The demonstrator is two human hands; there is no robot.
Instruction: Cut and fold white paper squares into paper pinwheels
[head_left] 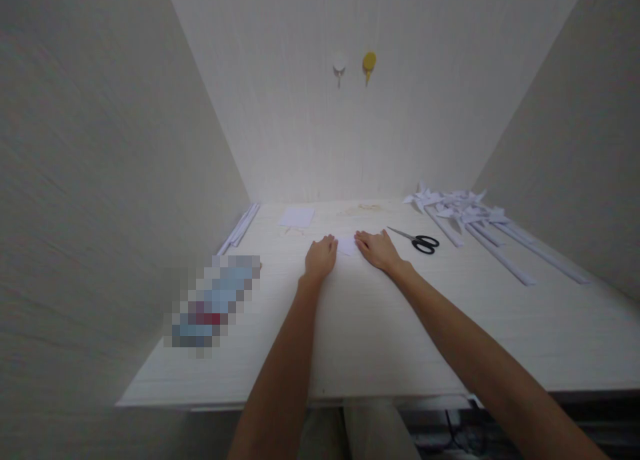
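Both my hands rest on a small white paper piece (347, 246) lying on the white table (380, 327). My left hand (320, 257) presses its left edge with fingers curled down. My right hand (379, 249) lies flat on its right edge. The paper is mostly hidden between the hands. Black-handled scissors (419, 241) lie just right of my right hand, apart from it.
A stack of white square paper (297, 217) sits behind my hands. Several paper pinwheels on rolled paper sticks (475, 223) lie at the back right. Rolled paper sticks (240, 228) lean along the left wall. A blurred-out object (215, 303) lies at the left. Two wall hooks (354, 65) hang above.
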